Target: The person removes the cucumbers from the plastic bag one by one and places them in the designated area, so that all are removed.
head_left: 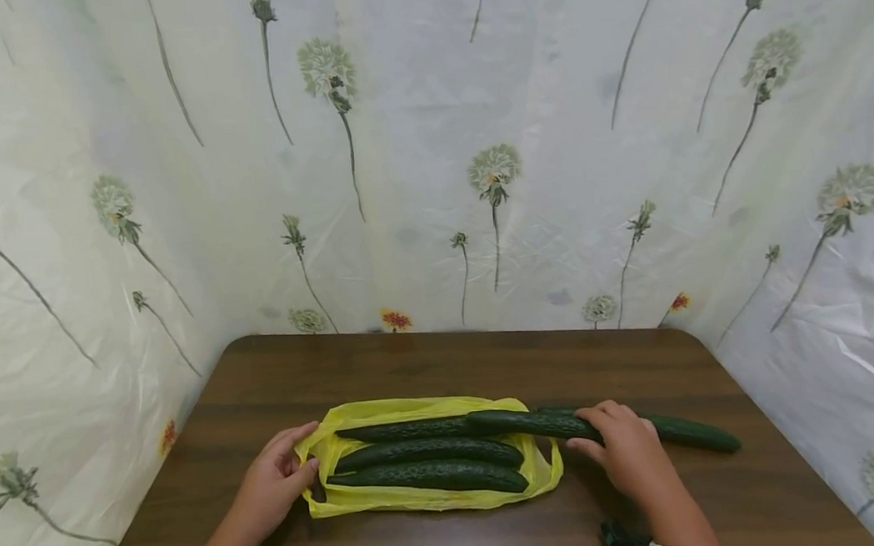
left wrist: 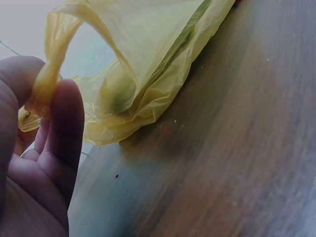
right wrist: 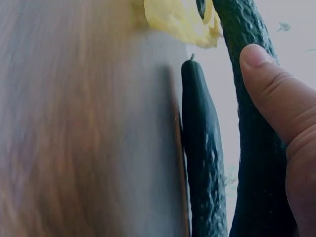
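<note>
A yellow plastic bag (head_left: 415, 407) lies spread on the table with three dark green cucumbers (head_left: 434, 475) side by side in it. My left hand (head_left: 272, 475) pinches the bag's left handle between thumb and fingers; in the left wrist view that gathered handle (left wrist: 47, 84) stands up from the bag. With my right hand (head_left: 628, 449) I grip another cucumber (head_left: 525, 422), thumb along its side, its far end over the bag's right part. Behind that hand a further cucumber (head_left: 695, 433) lies on the table, partly hidden by hand and held cucumber.
The brown wooden table (head_left: 413, 366) has rounded far corners. A pale curtain-like sheet (head_left: 414, 141) printed with dandelions hangs close behind it and along both sides. Dark wrist gear (head_left: 622, 539) shows at the front edge of the head view.
</note>
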A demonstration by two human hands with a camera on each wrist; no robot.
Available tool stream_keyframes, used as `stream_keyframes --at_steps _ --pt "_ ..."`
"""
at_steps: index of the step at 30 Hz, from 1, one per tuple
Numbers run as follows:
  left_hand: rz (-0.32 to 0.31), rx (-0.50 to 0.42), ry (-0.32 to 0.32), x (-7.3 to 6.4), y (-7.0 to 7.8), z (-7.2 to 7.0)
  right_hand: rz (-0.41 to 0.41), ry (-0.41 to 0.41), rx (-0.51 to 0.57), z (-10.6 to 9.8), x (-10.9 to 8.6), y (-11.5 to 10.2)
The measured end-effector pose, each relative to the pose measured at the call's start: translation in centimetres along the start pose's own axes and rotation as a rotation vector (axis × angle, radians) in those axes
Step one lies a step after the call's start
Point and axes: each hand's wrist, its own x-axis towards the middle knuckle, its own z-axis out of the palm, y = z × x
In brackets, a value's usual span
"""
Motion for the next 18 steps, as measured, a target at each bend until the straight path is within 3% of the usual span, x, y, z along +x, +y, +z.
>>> stream_keyframes --at_steps 18 --pt "0.002 0.013 0.001 0.0 0.0 0.0 0.038 0.02 -0.04 -0.6 -1.4 2.9"
